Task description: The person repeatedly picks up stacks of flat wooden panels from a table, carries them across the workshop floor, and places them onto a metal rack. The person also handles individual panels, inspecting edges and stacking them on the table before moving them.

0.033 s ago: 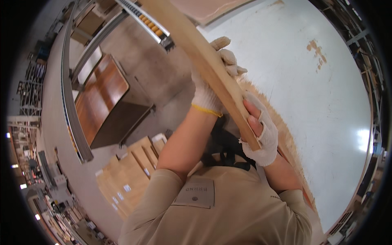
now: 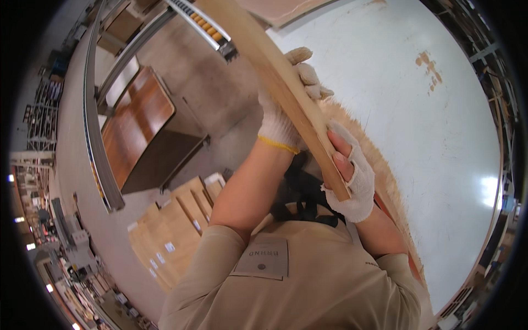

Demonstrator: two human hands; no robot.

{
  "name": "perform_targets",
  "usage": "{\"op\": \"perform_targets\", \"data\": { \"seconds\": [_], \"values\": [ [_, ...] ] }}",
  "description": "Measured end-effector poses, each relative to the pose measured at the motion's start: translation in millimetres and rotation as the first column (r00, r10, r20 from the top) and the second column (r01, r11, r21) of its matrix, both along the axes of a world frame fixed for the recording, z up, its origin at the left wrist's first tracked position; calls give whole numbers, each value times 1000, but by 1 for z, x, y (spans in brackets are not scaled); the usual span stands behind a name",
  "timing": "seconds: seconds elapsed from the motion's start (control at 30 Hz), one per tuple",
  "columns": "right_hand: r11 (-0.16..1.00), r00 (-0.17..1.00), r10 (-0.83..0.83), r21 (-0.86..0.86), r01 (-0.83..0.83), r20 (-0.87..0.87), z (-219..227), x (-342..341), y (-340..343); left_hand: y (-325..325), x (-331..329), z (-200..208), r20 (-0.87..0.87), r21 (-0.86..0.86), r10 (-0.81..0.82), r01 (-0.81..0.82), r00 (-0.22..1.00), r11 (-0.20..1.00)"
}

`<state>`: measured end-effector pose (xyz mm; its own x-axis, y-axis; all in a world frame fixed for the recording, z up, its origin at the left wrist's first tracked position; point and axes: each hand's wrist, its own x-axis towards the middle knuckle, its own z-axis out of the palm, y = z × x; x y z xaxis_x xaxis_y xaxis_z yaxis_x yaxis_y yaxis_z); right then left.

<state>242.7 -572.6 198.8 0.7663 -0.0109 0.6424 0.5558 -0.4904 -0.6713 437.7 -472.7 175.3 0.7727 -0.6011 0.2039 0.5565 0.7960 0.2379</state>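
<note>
Head view shows the board (image 2: 300, 104) up in both hands, slanting from the top edge, left of centre, down to a near end just in front of the person's chest. The left hand (image 2: 276, 118), gloved, reaches under and around the board at mid-length; its fingers are loosely bent and show past the far side, while its thumb is hidden. The right hand (image 2: 357, 187), also gloved but with two bare fingertips pressed to the wood, grips the near end from the right. Neither hand is free.

As for progress, the board is picked up and held in a two-handed grip; setting it down and letting go are not yet done. Nothing in view marks the wood as worked or finished, so how much is left cannot be judged further. Its far end runs out of the picture, and whether it rests on anything there I cannot tell.

To the right lies the pale surface (image 2: 440, 137), with a bristly tan fringe (image 2: 379, 159) along its near side, perhaps frayed wood, though the view is too poor to be sure. On the left are a roller rail (image 2: 203, 27), a glossy brown cabinet (image 2: 137, 126) and, nearer the person, a stack (image 2: 170, 236) of light wooden pieces
</note>
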Motion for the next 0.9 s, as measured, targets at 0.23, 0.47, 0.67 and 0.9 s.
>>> {"op": "perform_targets", "data": {
  "seconds": [0.23, 0.47, 0.67, 0.9],
  "values": [
    [978, 988, 109, -189, -87, 106, 14, -20, 14, 30, -25, -5, 190, -208, 33, 7, 981, 978],
    [932, 913, 336, -221, -288, 232, 17, -23, -11, 37, -64, 14, 346, -373, 152, -13, 926, 928],
    [898, 871, 431, -201, -390, 234, 8, -43, -47, 27, -107, 11, 339, -268, 170, -78, 925, 960],
    [847, 849, 523, 68, -528, 80, 10, -65, -74, 24, -137, -9, 185, -187, 241, -207, 953, 960]
  ]
}}
